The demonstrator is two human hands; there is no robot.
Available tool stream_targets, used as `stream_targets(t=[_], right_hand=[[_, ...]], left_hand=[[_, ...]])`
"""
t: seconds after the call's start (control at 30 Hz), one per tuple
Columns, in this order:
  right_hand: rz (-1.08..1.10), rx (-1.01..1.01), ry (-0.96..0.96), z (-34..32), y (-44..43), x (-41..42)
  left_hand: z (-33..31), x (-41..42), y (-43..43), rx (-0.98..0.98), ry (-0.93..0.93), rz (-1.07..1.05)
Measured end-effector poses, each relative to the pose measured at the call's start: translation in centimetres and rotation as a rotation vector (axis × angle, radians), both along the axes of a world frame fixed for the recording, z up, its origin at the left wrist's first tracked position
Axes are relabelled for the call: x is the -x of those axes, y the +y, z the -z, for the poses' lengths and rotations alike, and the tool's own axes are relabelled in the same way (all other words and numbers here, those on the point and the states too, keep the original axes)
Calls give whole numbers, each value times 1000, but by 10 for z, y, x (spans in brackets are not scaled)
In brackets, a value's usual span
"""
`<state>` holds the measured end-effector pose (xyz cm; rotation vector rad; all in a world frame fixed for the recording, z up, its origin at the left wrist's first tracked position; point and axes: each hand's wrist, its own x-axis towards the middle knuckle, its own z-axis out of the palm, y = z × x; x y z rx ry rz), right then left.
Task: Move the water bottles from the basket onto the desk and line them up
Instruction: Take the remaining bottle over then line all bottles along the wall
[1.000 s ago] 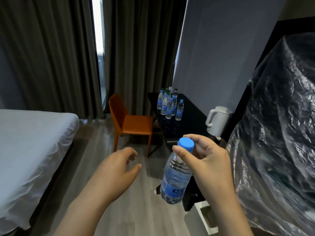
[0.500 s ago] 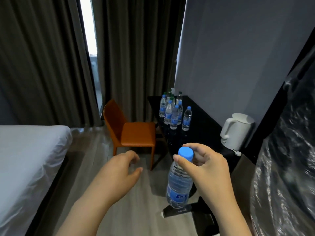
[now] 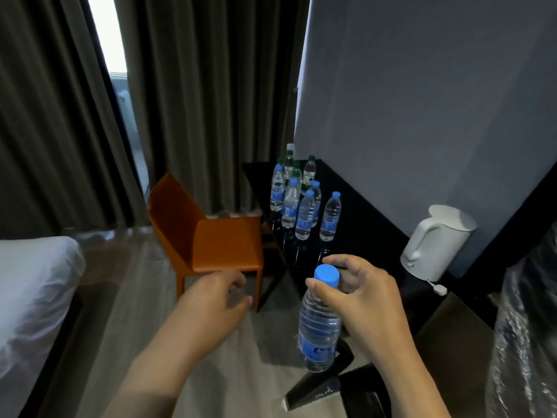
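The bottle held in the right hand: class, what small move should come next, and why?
Probably carry the bottle forward to the desk, toward the standing bottles. The right hand grips it by the neck, held in the air and not yet set down, and the left hand holds nothing.

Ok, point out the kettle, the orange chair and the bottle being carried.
kettle point(image 3: 449, 245): head view, on its white body.
orange chair point(image 3: 227, 244): head view, on the seat.
carried bottle point(image 3: 318, 325): head view, on its clear ribbed side.
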<state>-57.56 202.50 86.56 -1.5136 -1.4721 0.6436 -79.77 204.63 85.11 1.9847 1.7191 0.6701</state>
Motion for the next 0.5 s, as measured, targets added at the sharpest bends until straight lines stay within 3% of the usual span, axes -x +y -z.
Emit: stream_targets(t=[0.33, 0.5], right_hand=[[81, 28, -141, 2, 124, 42], [74, 135, -185, 21, 168, 48]], left_hand=[[-2, 41, 162, -7, 3, 161], [18, 47, 212, 102, -8, 258]])
